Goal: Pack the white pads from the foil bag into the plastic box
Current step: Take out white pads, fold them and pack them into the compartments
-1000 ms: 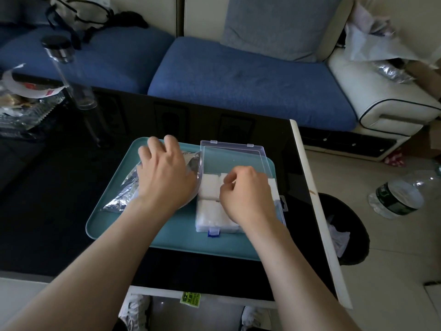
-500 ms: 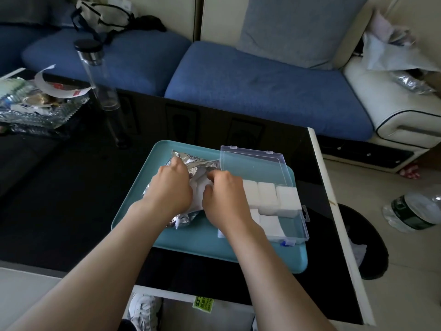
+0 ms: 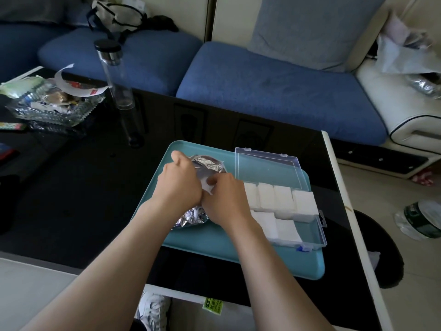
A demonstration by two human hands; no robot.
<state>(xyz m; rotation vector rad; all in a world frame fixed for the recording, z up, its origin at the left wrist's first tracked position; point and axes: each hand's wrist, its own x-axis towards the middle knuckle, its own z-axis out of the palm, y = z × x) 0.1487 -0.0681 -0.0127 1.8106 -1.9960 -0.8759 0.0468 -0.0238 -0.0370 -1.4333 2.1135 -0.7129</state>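
The foil bag (image 3: 210,163) lies on the left half of a teal tray (image 3: 214,244), with its mouth toward the plastic box (image 3: 321,235) just beside it. The left hand (image 3: 179,187) grips the bag from above, fingers curled round the foil. The right hand (image 3: 224,201) touches the left hand at the bag mouth. Its fingers curl onto a white pad (image 3: 207,187) that shows between the two hands. The hands hide most of the bag and the left end of the box.

The box sits on the right half of the tray, with its lid (image 3: 267,168) hinged open away from the person. White pads (image 3: 281,199) stand in a full far row and a shorter near row.

The tray rests on a glossy black worktop (image 3: 83,187). Well apart, at far left, stand an upright clear bottle (image 3: 117,77) with a black cap and a glass dish (image 3: 52,108) of wrappers.

A blue sofa (image 3: 274,91) runs behind the worktop and carries a grey cushion (image 3: 315,29). On the pale floor to the right lie a dark bin (image 3: 381,247) and a crumpled plastic bottle (image 3: 420,216).
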